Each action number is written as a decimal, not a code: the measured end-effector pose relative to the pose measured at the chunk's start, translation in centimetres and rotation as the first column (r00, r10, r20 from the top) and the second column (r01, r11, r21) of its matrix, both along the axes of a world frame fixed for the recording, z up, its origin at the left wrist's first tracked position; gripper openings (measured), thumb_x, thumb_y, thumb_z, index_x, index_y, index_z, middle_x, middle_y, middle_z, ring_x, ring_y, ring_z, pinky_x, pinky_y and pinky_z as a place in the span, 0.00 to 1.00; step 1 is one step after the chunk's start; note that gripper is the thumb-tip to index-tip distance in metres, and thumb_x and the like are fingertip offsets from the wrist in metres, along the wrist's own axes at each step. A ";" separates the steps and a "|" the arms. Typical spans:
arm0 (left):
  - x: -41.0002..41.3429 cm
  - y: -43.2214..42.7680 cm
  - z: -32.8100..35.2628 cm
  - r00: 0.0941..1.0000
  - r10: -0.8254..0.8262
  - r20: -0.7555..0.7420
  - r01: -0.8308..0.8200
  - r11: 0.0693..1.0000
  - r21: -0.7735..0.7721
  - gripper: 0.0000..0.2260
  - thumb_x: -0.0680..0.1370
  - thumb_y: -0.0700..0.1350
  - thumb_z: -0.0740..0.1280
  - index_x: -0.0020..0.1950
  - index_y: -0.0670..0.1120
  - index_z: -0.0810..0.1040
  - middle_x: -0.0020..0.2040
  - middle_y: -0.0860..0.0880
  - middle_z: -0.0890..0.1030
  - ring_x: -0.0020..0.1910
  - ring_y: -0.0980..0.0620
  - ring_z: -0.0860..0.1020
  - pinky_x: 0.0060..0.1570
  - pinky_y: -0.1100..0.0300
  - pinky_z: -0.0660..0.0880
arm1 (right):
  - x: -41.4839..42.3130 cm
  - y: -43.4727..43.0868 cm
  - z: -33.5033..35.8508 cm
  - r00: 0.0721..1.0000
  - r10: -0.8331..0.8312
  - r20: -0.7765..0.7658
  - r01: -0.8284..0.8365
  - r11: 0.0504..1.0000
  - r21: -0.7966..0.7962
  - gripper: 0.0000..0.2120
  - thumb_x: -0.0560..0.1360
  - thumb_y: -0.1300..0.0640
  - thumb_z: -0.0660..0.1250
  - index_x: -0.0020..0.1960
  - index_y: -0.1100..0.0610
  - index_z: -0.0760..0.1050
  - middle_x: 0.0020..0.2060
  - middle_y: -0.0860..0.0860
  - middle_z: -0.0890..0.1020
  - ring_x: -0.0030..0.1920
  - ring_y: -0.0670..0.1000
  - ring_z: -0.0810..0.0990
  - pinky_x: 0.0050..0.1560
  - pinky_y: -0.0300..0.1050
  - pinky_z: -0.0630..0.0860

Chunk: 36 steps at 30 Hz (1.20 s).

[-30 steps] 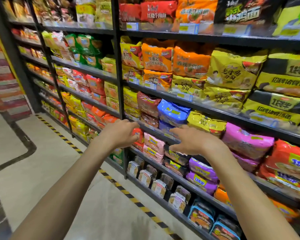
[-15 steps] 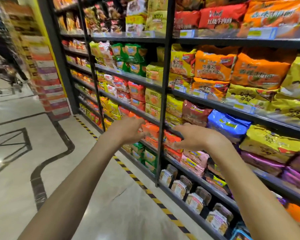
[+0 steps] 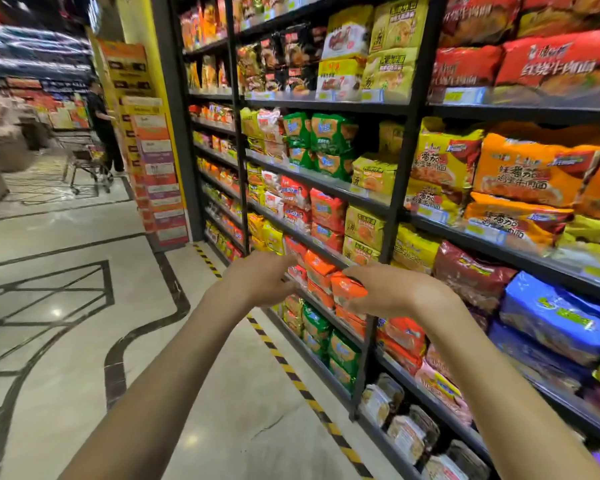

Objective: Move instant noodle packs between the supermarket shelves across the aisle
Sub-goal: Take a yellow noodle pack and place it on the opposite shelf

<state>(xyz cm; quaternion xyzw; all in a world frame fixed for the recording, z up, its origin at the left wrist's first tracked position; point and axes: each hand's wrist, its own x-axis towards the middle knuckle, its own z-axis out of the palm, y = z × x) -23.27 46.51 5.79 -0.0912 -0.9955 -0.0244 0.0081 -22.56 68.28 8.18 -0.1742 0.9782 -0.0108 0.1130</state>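
Fingers (image 3: 364, 271) of the right hand (image 3: 395, 291) curl over a crinkly orange noodle pack (image 3: 347, 289) low on the dark metal shelves (image 3: 329, 106), beside an upright post. The left hand (image 3: 257, 282) hovers just beside it, fingers loosely bent, holding nothing. Both bare arms reach forward. The glossy pale stone floor (image 3: 84, 306) carries striped yellow-black tape (image 3: 291, 372).

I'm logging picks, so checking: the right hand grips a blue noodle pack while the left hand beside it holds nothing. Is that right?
Not blue. The head view shows the right hand gripping an orange noodle pack; the left hand beside it holds nothing.
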 end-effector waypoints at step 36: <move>-34.5 -31.9 -3.8 0.983 0.158 -0.097 -0.165 0.984 -0.071 0.25 0.83 0.59 0.60 0.79 0.53 0.63 0.75 0.46 0.69 0.74 0.42 0.66 0.67 0.44 0.69 | -37.9 -32.4 -4.2 0.982 0.115 -0.148 -0.110 0.993 0.038 0.32 0.80 0.41 0.61 0.80 0.46 0.54 0.78 0.52 0.59 0.75 0.59 0.62 0.70 0.59 0.65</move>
